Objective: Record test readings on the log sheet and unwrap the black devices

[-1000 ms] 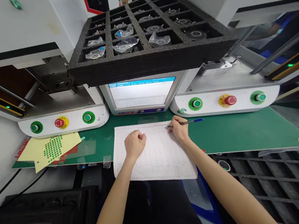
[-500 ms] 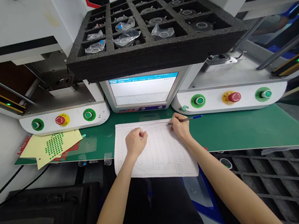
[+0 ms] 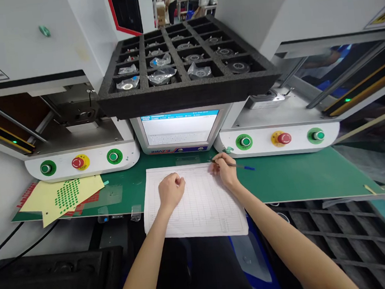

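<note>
A ruled paper form [image 3: 198, 207], looking like a stack of sheets, lies on the green worktop, its near edge overhanging. My left hand [image 3: 170, 192] rests as a loose fist on the form's left half, with nothing seen in it. At the upper right corner, my right hand [image 3: 226, 170] grips a dark pen with a blue end [image 3: 249, 168] in a writing hold. The pen's tip is near the sheet's top edge; whether it touches the paper I cannot tell.
Behind the form stands a monitor [image 3: 180, 129], overhung by a black foam tray [image 3: 188, 96] of round parts, some bagged. Machines with green buttons and red stop buttons [image 3: 284, 138] flank it. Yellow dotted sticker sheets [image 3: 64, 197] lie left; a compartmented black tray [image 3: 336, 226] sits lower right.
My view has tilted upward and shifted, showing more of the room behind. The pen tip has moved slightly toward the form's top edge, and its blue end sits lower. My left fist stays put.
</note>
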Action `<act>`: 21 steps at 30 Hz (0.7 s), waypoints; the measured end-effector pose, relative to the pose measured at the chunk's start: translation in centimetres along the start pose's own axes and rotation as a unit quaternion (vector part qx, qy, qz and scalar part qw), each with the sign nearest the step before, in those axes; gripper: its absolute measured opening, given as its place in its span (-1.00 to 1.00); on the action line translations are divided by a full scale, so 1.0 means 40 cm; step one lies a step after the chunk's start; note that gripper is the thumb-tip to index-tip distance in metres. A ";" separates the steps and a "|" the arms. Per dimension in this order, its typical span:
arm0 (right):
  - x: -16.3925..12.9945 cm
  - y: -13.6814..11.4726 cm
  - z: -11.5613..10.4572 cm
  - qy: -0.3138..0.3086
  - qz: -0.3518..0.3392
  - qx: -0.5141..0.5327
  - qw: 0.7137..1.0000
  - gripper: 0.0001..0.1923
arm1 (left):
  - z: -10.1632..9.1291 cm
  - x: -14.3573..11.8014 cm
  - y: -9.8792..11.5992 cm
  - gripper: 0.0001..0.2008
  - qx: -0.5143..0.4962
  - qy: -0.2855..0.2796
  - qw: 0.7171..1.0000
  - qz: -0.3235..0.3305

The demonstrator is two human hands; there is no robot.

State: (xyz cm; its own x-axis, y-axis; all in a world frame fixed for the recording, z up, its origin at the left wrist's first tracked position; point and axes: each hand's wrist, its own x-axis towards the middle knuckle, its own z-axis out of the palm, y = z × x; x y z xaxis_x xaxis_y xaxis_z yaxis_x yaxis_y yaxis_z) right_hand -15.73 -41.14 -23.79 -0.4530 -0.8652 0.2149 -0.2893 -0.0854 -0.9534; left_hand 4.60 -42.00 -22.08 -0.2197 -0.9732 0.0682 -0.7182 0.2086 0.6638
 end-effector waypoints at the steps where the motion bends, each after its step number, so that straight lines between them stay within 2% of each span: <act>1: 0.000 -0.011 -0.004 -0.007 -0.022 -0.021 1.000 -0.83 | 0.000 0.000 0.000 -0.73 0.000 0.001 1.000 -0.001; 4: 0.004 -0.043 -0.011 -0.032 -0.086 -0.081 0.992 -0.81 | -0.001 0.000 -0.001 -0.73 0.000 0.004 1.000 -0.003; 6: 0.013 -0.060 -0.009 -0.049 -0.141 -0.178 0.973 -0.80 | -0.002 0.000 -0.001 -0.74 0.000 0.005 1.000 -0.005; 7: 0.019 -0.066 -0.006 -0.052 -0.172 -0.250 0.952 -0.79 | -0.002 0.000 -0.002 -0.74 0.000 0.005 1.000 -0.005; 10: 0.034 -0.074 0.006 -0.043 -0.244 -0.451 0.857 -0.71 | -0.002 0.001 -0.003 -0.74 -0.001 0.006 1.000 -0.005; 12: 0.040 -0.075 0.013 -0.040 -0.261 -0.498 0.826 -0.70 | -0.002 0.002 -0.004 -0.74 -0.001 0.007 1.000 -0.005; 17: 0.052 -0.075 0.022 -0.045 -0.272 -0.533 0.800 -0.71 | -0.001 0.002 -0.005 -0.74 -0.002 0.005 1.000 -0.005; 21: 0.048 -0.062 0.011 -0.033 -0.302 -0.518 0.800 -0.74 | -0.002 0.001 -0.004 -0.74 -0.004 0.003 1.000 -0.007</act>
State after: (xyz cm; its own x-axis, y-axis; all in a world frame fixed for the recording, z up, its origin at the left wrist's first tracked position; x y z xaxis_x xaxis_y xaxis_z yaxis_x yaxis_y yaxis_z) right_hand -15.50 -42.80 -21.11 0.0681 -0.8482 0.5253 -0.9973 -0.0721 0.0128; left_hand 4.76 -42.09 -22.11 -0.2062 -0.9764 0.0636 -0.7164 0.1949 0.6699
